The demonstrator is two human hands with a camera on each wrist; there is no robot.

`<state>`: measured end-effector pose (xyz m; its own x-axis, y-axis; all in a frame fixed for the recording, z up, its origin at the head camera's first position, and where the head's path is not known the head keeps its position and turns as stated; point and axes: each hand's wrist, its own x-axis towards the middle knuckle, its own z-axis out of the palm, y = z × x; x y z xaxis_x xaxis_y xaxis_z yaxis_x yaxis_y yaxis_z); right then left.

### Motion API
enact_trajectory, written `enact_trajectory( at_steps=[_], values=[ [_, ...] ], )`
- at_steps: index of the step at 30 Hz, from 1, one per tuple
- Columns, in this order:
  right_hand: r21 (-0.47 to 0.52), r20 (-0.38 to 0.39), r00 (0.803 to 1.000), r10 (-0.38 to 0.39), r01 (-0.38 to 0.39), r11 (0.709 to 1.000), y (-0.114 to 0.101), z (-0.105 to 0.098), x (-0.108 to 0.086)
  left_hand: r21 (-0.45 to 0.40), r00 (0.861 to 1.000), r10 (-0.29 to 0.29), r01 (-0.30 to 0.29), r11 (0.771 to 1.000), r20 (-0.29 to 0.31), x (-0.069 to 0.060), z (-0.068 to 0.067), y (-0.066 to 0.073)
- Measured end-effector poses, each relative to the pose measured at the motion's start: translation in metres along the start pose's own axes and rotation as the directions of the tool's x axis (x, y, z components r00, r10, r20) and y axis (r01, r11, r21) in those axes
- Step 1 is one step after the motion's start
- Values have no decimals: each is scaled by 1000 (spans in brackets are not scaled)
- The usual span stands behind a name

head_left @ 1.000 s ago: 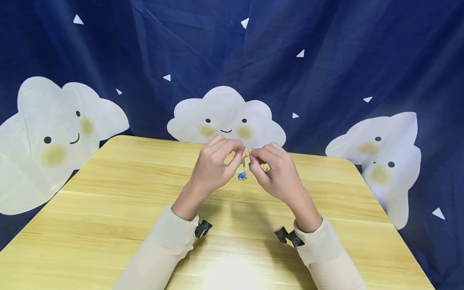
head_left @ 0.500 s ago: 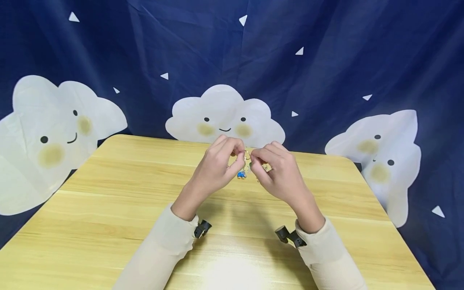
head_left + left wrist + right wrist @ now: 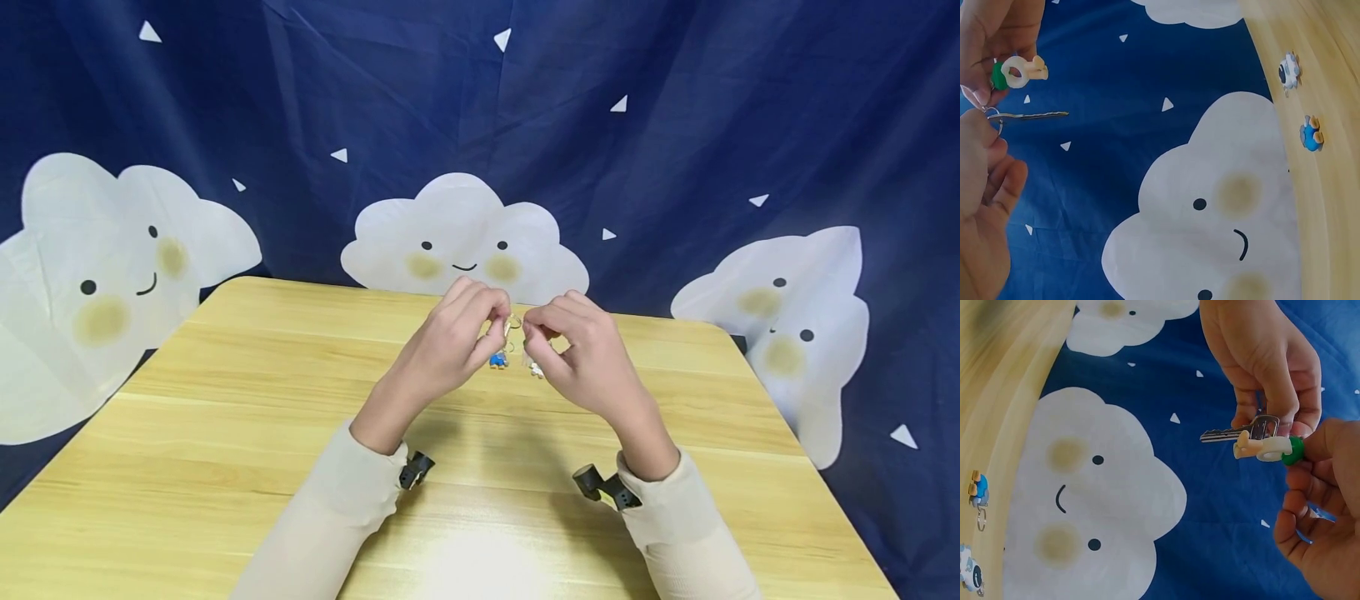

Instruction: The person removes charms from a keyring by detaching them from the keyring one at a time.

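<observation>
My left hand (image 3: 453, 342) pinches a metal ring (image 3: 994, 115), from which a silver key (image 3: 1032, 115) hangs. Facing it, my right hand (image 3: 581, 350) pinches the green top of a small figurine charm (image 3: 1272, 449) with a white middle and peach-coloured lower part. In the right wrist view the charm overlaps the key; whether they are linked cannot be made out. The fingertips of both hands come close together above the table. Beyond them on the tabletop lie a blue figurine charm (image 3: 498, 360) with a small ring and a white figurine charm (image 3: 536, 369).
Light wood covers the table (image 3: 300, 467), whose far edge runs just beyond the hands. Behind it hangs a dark blue curtain (image 3: 420, 92) with printed clouds and white triangles. A black wrist camera (image 3: 417, 471) sits on the left sleeve, another camera (image 3: 606, 487) on the right.
My right hand has shifted slightly right, widening the gap between the hands. More of the ring shows there, and the white figurine charm has come into view below the right fingers.
</observation>
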<state>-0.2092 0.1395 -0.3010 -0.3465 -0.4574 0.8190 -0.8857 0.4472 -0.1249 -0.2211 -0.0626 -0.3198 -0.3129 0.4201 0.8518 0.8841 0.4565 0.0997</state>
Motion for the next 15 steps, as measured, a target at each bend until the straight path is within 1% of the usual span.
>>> enact_trajectory(
  at_steps=[3,6,7,9,11,13,14,15],
  values=[
    [16,4,1000,18,-18,1000,2,-1,-1,61,999,47,-48,997,13,1,0,0],
    [26,10,999,38,-38,999,3,-1,-1,137,995,96,-100,986,30,1,-1,1],
    [31,11,999,46,-46,998,3,-1,-1,171,993,115,-120,978,39,1,-1,2],
    [35,12,998,60,-61,998,4,-2,-1,251,986,154,-165,954,64,2,-2,3],
    [38,7,997,74,-74,997,4,-2,-1,329,977,194,-212,920,89,3,-4,6],
    [35,-4,996,85,-85,996,4,-3,-1,382,968,226,-251,889,110,3,-6,8],
    [32,-13,996,90,-89,995,4,-3,-1,385,966,233,-259,886,113,4,-6,10],
    [32,-23,995,96,-95,995,4,-4,-1,371,967,232,-255,893,106,4,-7,11]
  ],
)
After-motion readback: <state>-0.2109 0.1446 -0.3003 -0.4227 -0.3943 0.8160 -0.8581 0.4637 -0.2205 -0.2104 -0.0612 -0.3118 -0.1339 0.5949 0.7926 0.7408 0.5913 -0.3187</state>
